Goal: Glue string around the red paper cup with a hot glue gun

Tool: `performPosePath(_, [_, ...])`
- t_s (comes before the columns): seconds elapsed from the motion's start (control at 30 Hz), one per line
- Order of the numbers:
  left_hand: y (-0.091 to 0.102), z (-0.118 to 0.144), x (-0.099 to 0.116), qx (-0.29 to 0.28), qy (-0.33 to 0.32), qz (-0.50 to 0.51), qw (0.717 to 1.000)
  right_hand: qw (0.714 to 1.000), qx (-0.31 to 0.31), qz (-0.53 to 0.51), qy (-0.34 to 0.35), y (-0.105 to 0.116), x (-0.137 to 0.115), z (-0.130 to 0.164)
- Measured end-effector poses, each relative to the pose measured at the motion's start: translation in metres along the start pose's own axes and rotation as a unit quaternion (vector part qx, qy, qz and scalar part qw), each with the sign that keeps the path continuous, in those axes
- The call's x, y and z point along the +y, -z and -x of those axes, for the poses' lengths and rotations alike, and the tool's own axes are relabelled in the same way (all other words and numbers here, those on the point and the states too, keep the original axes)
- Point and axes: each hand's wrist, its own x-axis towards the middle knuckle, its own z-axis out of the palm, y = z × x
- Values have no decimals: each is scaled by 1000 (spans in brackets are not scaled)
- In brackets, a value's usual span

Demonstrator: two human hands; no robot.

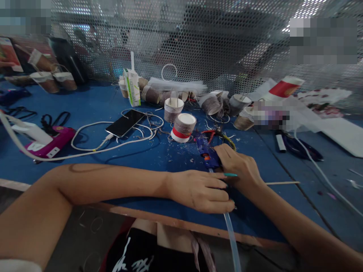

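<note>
Crowding hands (218, 181): glue gun (206, 152), cups (183, 127), phone (126, 122)

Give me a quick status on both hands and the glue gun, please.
Right hand gripping blue glue gun on the blue table. Left hand laid across beside it, over the clear glue stick. Red-banded cup and cables just ahead.

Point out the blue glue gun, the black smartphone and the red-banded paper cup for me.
Blue plastic glue gun (204, 151): head view, on its body ahead of the right hand.
Black smartphone (125, 122): head view, middle of the screen.
Red-banded paper cup (183, 128): head view, on its side wall.
</note>
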Motion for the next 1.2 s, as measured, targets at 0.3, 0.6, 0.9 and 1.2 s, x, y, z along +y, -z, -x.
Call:
performPosePath(0.3, [25,20,-32,-69,-7,-73,995,989,-115,16,-97,12,35,-11])
performPosePath(0.6, [-3,87,-73,80,446,18,891,985,-66,-116,-113,-25,71,-13])
performPosePath(0.9, [2,73,-84,39,683,344,643,932,55,-343,-106,-44,101,-7])
performPosePath(1.2, [12,59,-83,153,690,472,526,830,318,-430,-158,1,33,-37])
